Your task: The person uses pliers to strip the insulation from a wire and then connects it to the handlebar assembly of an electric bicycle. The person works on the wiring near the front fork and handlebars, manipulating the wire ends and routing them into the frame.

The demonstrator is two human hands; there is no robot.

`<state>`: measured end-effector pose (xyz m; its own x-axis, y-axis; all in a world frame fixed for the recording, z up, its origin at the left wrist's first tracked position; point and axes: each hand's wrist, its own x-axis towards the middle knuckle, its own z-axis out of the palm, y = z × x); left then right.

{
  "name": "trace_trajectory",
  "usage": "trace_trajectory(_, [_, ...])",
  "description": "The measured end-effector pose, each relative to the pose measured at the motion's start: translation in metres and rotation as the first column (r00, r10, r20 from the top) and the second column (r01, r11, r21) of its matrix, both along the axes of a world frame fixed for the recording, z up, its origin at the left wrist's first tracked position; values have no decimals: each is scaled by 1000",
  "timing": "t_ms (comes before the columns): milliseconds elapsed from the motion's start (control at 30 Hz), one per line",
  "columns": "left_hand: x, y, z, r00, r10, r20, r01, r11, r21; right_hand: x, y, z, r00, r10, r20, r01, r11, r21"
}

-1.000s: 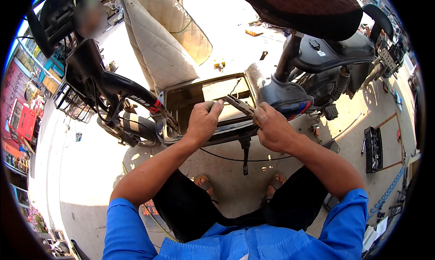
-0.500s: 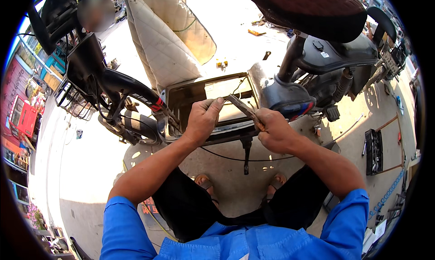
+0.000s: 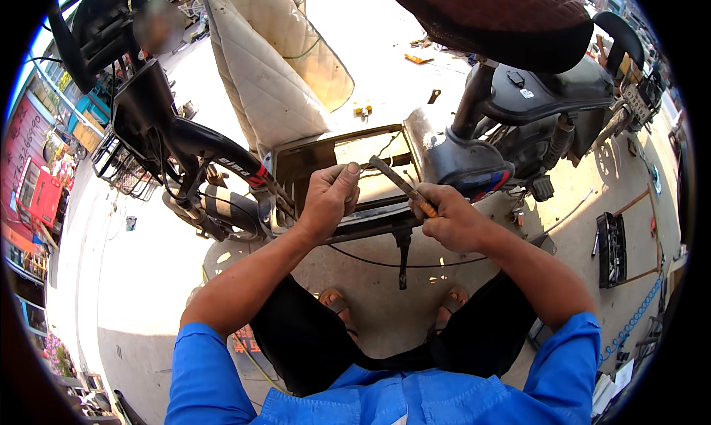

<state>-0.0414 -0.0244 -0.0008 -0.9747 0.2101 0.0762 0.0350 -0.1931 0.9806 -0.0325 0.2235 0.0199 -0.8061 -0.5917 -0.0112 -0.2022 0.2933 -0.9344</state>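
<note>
Right hand (image 3: pixel 452 217): closed around the orange handle of a slim, worn metal tool (image 3: pixel 400 182), slanting its dark tip up and leftward, close to the left hand (image 3: pixel 328 201). Left hand: holding thumb against curled fingers, just left of that tip; too small to tell whether pinching the thin dark wire (image 3: pixel 401 140) just beyond. Beneath and beyond both hands: an open compartment (image 3: pixel 307 162) in a black scooter frame (image 3: pixel 211 151). Farther beyond the left hand: a pale quilted cover (image 3: pixel 270 84). Above and right of the right hand: a dark red quilted seat (image 3: pixel 492 21). Far right of it: a black tool case (image 3: pixel 612 248), lying near a coiled blue hose (image 3: pixel 633 321).
</note>
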Motion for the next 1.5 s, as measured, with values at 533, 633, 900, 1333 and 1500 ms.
trace_trajectory(533, [-1,-8,-10,955,118,-271,-196,939,-282,-17,17,-6,993,-75,88,91,977,-193])
trace_trajectory(633, [-2,-8,-12,936,128,-329,-236,919,-314,-19,19,-8,993,-59,106,80,975,-207])
trace_trajectory(900, [0,-9,-11,941,136,-309,-234,922,-308,-17,21,-4,970,-76,231,115,980,-163])
trace_trajectory(1333, [-4,-14,-15,962,25,-271,-124,925,-358,-15,19,-5,983,-127,129,143,981,-128])
trace_trajectory(1500, [0,-4,-4,990,17,-138,-66,931,-358,-14,20,-9,977,-208,-50,207,978,-32])
